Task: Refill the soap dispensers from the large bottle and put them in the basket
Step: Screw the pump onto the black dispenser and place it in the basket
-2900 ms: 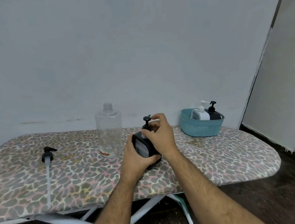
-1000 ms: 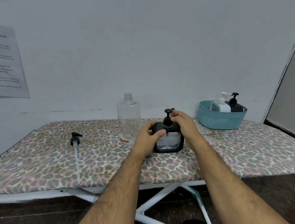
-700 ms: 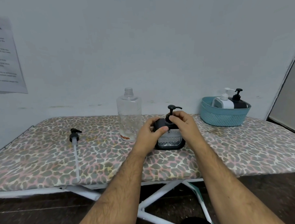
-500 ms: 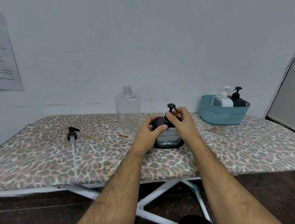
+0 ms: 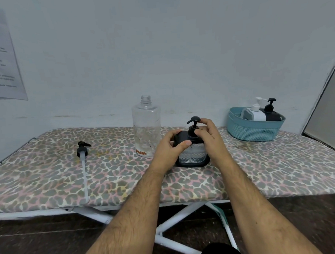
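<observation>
Basket [image 5: 253, 131] is holding white dispenser [image 5: 253, 113] & black one [image 5: 271, 112] – lower halves hidden by rim. Left hand [image 5: 167, 150] is gripping square dispenser [image 5: 192, 154], right hand [image 5: 211, 138] pinching its pump [image 5: 193, 122]; large bottle [image 5: 146, 127] is standing uncapped, nearly empty.

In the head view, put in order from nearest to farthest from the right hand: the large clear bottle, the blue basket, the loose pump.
From the right hand:
1. Large clear bottle, just left, past the dispenser.
2. Blue basket, far right, by the wall.
3. Loose pump, far left, lying flat.

1. An ironing board [image 5: 50, 182] with a leopard-print cover stands on white crossed legs [image 5: 178, 218].
2. A printed paper sheet [image 5: 0, 57] hangs on the pale wall [image 5: 159, 50], its text too blurred to read.
3. The dark floor [image 5: 33, 244] lies below.
</observation>
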The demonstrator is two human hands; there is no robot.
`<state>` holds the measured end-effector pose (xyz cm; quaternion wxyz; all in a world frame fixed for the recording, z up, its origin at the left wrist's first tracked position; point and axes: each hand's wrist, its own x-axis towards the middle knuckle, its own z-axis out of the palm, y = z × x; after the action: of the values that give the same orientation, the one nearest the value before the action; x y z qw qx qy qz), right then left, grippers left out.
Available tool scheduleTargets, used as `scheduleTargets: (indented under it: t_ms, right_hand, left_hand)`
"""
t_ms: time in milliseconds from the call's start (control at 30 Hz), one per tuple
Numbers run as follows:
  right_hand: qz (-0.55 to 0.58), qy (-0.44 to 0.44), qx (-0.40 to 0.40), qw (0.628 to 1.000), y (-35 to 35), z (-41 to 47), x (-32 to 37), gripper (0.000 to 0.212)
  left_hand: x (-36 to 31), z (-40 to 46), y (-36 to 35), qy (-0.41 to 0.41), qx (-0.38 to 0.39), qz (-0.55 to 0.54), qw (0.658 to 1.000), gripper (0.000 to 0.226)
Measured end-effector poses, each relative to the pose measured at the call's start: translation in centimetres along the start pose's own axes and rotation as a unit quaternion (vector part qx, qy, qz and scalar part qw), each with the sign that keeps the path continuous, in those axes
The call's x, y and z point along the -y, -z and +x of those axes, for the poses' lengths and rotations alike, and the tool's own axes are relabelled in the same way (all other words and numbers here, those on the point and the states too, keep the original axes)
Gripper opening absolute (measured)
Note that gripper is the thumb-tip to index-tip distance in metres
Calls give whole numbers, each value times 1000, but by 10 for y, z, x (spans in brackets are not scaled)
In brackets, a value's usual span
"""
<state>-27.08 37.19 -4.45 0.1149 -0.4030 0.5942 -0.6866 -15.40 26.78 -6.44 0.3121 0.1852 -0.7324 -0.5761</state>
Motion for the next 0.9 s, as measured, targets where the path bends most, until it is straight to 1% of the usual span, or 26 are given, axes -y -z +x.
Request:
scheduleTargets:
  t_ms: [67, 100, 233, 300, 400, 467, 567, 667, 767, 833, 900]
  right_hand:
    - [-11, -2, 15, 1000, 1, 1, 2, 30]
    - [-17, -3, 16, 1000, 1, 2, 2, 29]
    - [-26, 4, -1, 1000, 2, 3, -2, 10]
    - [-19, 10, -4, 1000, 3, 2, -4, 14]
    - [-8, 5, 9, 1000, 2, 1, -2, 26]
    - [-23, 15, 15, 999, 1, 0, -1, 26]
    - [-36, 23, 6, 999, 1, 1, -3, 17]
    - [-20, 15, -5, 1000, 2, 2, -5, 25]
    - [-13, 17, 20, 1000, 1, 1, 0, 31]
    - [-25, 26, 21, 999, 0, 0, 3, 26]
    - [-32, 23, 8, 999, 1, 1, -1, 11]
  left_hand:
    - [0, 0, 0, 2, 2, -4, 1000, 52]
    - [-1, 0, 0, 3, 3, -4, 1000, 52]
    - [-1, 1, -1, 2, 3, -2, 1000, 51]
    - [-1, 1, -1, 2, 3, 2, 1000, 51]
    - [-1, 1, 0, 6, 3, -1, 1000, 52]
    - [0, 1, 0, 4, 2, 2, 1000, 52]
    - [1, 1, 0, 1, 2, 3, 1000, 51]
    - [0, 1, 0, 1, 2, 4, 1000, 52]
    - [-1, 2, 2, 3, 1, 2, 1000, 53]
    - [0, 2, 1, 3, 1, 2, 1000, 53]
    - [0, 2, -1, 0, -1, 4, 1000, 53]
